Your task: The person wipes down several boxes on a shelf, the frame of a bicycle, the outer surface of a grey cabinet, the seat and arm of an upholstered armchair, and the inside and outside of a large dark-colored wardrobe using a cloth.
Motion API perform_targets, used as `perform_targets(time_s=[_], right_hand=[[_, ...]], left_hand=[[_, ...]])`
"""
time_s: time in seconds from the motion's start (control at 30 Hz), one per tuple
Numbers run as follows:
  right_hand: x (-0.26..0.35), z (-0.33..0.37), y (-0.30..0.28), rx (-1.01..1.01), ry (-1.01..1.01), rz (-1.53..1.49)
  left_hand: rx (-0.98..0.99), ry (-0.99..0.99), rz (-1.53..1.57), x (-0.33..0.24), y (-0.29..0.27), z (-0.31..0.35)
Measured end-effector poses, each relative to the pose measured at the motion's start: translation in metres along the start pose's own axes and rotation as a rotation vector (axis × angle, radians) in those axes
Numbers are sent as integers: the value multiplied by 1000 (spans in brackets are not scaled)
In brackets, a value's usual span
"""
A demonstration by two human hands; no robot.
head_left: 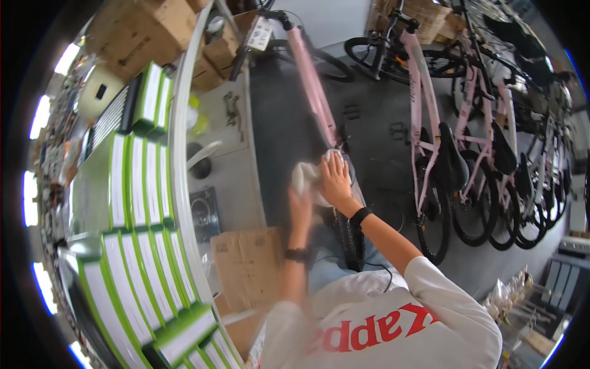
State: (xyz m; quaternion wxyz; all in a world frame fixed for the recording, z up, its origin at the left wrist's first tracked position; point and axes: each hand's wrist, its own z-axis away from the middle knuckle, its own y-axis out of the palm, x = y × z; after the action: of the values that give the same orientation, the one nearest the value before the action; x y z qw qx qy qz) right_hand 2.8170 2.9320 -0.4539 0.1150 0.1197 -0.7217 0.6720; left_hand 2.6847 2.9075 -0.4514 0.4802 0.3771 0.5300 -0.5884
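Note:
A pink bicycle [310, 80] stands upright in front of me, its handlebar away from me and its rear wheel [350, 246] near my legs. My right hand [336, 181] presses on a white cloth [332, 154] at the rear end of the pink frame, its fingers close together over the cloth. Blurred by motion, my left hand [300, 200] is just left of the bicycle, closed on a white cloth [303, 176]. Whether both hands hold one cloth or two, I cannot tell. The saddle area is partly hidden by my hands.
Several more pink bicycles [421, 92] stand in a row on the right. At left, a shelf holds green and white boxes [132, 178] behind a pale rail [183, 123]. A cardboard box [249, 267] lies near my left forearm; larger cartons [141, 37] sit at the far left.

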Motion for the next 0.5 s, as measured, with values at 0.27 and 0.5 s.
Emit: perform_targets(time_s=[0.27,0.5], right_hand=[[9,-77,21,-87,167,-43],[1,-140,33,-250,208,-314]], left_hand=[[225,82,-95,51,10,-97],[299,180,90,53,17,-163]])
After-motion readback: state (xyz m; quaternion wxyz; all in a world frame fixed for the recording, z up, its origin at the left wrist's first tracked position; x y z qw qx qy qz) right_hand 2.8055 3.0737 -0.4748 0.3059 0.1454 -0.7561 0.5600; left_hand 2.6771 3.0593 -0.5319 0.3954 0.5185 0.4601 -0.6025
